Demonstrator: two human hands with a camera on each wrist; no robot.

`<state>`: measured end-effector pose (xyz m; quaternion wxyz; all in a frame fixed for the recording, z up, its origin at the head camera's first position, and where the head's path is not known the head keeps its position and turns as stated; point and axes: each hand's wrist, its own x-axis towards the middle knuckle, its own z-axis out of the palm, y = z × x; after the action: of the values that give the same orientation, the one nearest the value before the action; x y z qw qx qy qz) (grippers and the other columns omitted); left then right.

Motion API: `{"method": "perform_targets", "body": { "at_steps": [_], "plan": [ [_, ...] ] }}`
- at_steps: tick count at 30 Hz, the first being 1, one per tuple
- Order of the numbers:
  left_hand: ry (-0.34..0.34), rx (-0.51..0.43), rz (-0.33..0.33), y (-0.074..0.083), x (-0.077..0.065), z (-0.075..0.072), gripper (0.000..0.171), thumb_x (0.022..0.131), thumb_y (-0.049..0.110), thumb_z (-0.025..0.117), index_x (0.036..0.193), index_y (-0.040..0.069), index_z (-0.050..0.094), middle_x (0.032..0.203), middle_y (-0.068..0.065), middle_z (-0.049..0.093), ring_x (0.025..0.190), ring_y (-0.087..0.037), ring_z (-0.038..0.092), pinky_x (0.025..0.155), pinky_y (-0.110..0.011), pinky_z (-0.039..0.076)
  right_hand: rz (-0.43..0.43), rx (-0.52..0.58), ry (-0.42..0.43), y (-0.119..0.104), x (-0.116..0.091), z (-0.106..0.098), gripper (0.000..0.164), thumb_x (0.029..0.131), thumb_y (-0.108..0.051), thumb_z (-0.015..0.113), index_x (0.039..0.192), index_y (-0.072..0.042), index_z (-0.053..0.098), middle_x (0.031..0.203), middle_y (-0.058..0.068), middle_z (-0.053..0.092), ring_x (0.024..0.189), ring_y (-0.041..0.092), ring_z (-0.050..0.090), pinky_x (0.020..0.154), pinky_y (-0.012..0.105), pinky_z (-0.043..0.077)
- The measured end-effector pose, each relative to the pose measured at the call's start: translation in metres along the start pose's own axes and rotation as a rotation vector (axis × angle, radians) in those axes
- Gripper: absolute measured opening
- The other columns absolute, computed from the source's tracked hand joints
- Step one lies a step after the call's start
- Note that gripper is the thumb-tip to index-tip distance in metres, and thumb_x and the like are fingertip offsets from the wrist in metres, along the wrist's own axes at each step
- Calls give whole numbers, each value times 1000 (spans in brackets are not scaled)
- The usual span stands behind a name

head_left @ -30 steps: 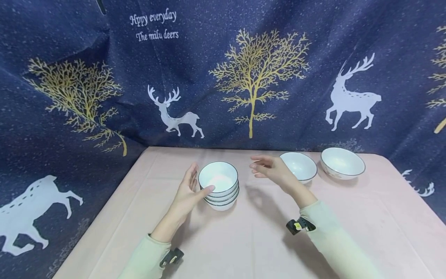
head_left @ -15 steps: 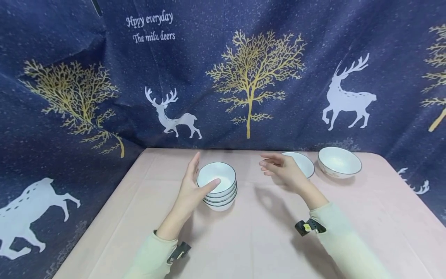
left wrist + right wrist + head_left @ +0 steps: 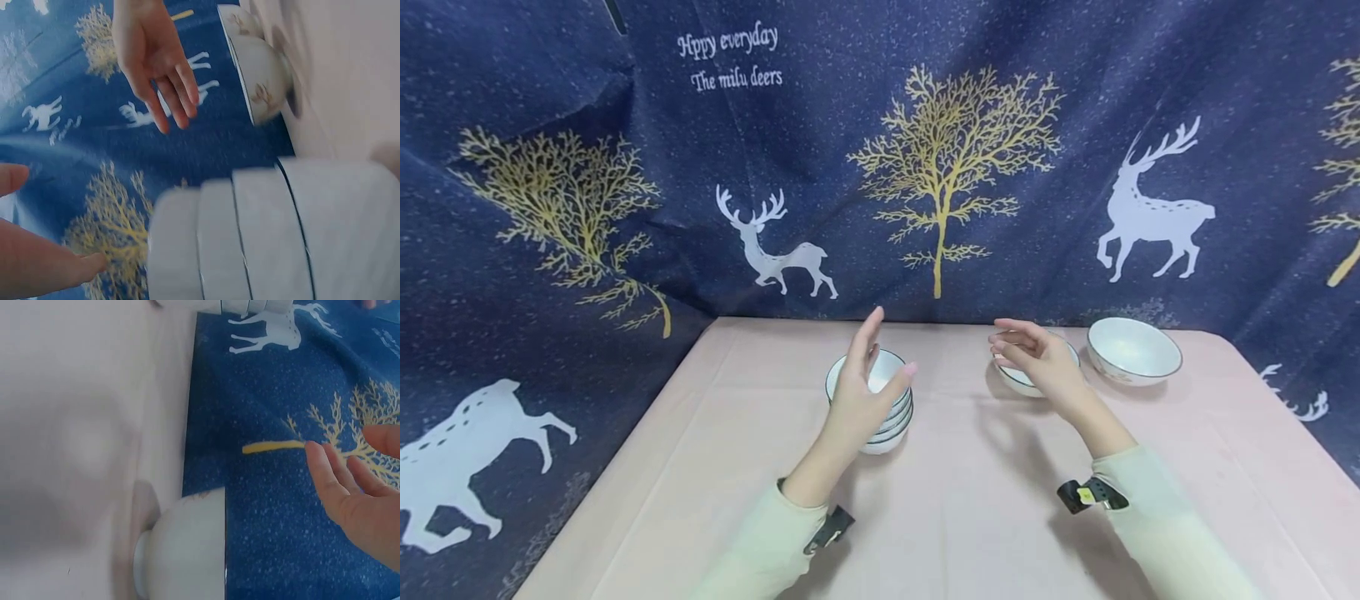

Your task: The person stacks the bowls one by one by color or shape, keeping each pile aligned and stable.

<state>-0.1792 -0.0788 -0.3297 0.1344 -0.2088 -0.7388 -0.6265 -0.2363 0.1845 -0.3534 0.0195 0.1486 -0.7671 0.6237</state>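
My left hand (image 3: 856, 404) hovers over the near left side of a stack of several white bowls (image 3: 895, 418) with dark rims, thumb and fingers spread and holding nothing. The left wrist view shows the same stack (image 3: 262, 231) side-on, with the left thumb (image 3: 44, 262) apart from it. My right hand (image 3: 1043, 367) is above a single white bowl (image 3: 1018, 382), partly covering it in the head view. Its fingers are loosely bent with nothing between them. In the right wrist view, that hand (image 3: 362, 500) stays clear of the bowl (image 3: 187, 550) below.
A larger white bowl (image 3: 1135, 350) with a floral pattern outside stands at the back right, beside the single bowl. A pale pink cloth (image 3: 940, 517) covers the table. Behind its far edge hangs a dark blue curtain (image 3: 820, 142) with deer and trees.
My left hand has moved right from the stack's left side to over it. The right hand has moved right, from beside the single bowl to above it. The bowls have stayed put.
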Motion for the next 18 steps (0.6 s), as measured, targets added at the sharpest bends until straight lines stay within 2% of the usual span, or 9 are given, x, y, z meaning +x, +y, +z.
{"method": "perform_targets", "body": {
  "at_steps": [3, 8, 13, 16, 18],
  "plan": [
    [-17, -29, 20, 3, 3, 14, 72, 93, 16, 64, 153, 13, 23, 157, 1, 24, 143, -11, 22, 118, -24, 22, -43, -4, 32, 4, -4, -7, 47, 99, -16, 55, 139, 5, 42, 124, 20, 58, 103, 1, 62, 93, 29, 53],
    [-40, -63, 41, 4, 9, 35, 67, 94, 15, 61, 152, 11, 25, 156, 0, 27, 142, -11, 24, 118, -24, 22, -132, -14, 109, 10, -7, -17, 44, 100, -11, 52, 138, 9, 42, 122, 15, 59, 105, 2, 61, 92, 23, 52],
    [-56, -88, 46, -1, 15, 56, 64, 95, 12, 59, 151, 9, 27, 154, -3, 30, 142, -11, 27, 117, -25, 24, -149, -15, 191, 15, -11, -28, 44, 100, -13, 52, 137, 8, 43, 120, -1, 61, 109, 1, 59, 93, 18, 51],
    [-61, -106, 42, -4, 20, 67, 64, 96, 13, 59, 151, 9, 26, 154, -4, 31, 142, -12, 27, 117, -26, 24, -130, 4, 229, 19, -13, -35, 47, 100, -16, 53, 140, 7, 41, 125, 3, 61, 110, 0, 57, 93, 17, 49],
    [-58, -112, 32, -6, 22, 73, 65, 96, 14, 59, 151, 10, 25, 154, -4, 31, 142, -13, 27, 117, -26, 25, -117, 14, 249, 21, -14, -39, 50, 100, -18, 53, 142, 6, 40, 131, 10, 58, 110, -1, 56, 94, 16, 49]
  ]
}}
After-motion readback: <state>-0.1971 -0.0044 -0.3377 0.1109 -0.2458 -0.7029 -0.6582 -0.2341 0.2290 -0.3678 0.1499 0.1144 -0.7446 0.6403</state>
